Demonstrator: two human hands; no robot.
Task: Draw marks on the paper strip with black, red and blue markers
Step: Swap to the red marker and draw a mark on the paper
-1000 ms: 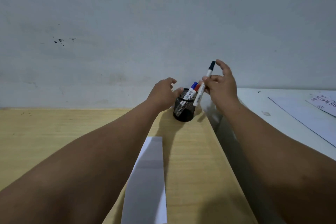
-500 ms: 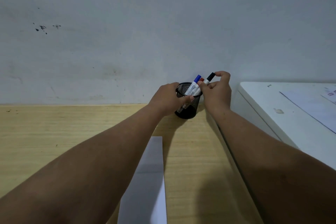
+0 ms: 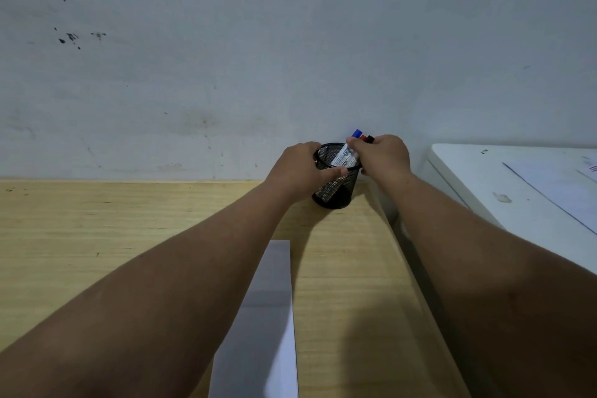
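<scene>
Black wire mesh forms the pen cup (image 3: 336, 184), which stands at the far edge of the pale wooden bench (image 3: 97, 236), close against the grey wall (image 3: 290, 42); the left hand (image 3: 298, 171) wraps the cup's left side, its fingers (image 3: 334, 172) curled round the mesh and pressed onto it, the thumb lying across the front just below the rim. The right hand (image 3: 382, 155) sits at the cup's right rim, knuckles toward the camera; its fingers are bunched together over the markers, though whether they actually pinch one cannot be told, since the hand hides the contact. Three markers stand in the cup, leaning to the right: the blue marker (image 3: 350, 147) with its white labelled barrel in plain sight and its blue cap topmost; the red marker (image 3: 363, 138) just beside it, only the cap showing; the black marker (image 3: 370, 139) next, its cap peeping above the right hand. The paper strip (image 3: 268, 317), white and long, lies flat on the bench between the two forearms, running from the near edge toward the cup but stopping well short of it; no marks are visible on it. To the right stands a white table (image 3: 484, 191), apart from the bench by a narrow gap; sheets of paper (image 3: 562, 184) lie on it.
</scene>
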